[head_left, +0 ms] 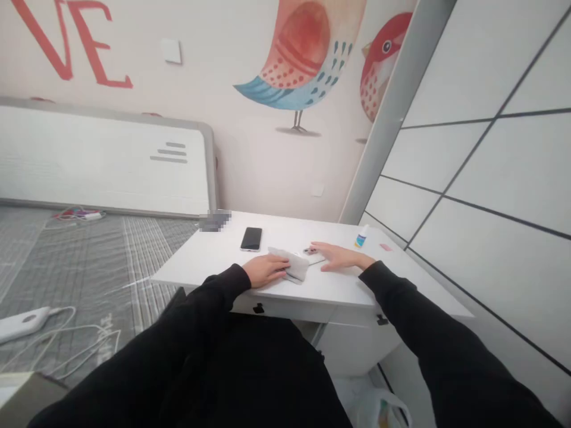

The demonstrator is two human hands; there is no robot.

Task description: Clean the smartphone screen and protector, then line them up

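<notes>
Left hand (265, 270) on folded grey cloth (292, 266), fingers over top, clamp unconfirmed. Right hand (341, 257) open, palm down, fingers apart, just beside small dark item (310, 251). Farther on white desk (209, 261): phone (251, 239), small bottle (361, 238).

Black sleeves (401, 303) reach toward a pale grey cloth (295, 266) on the white counter (209, 261). On the wall, a painted bird (289, 65) carries coral-red dots and blue stripes, while a grey plaid rug (89, 279) shows crossing white lines.
</notes>
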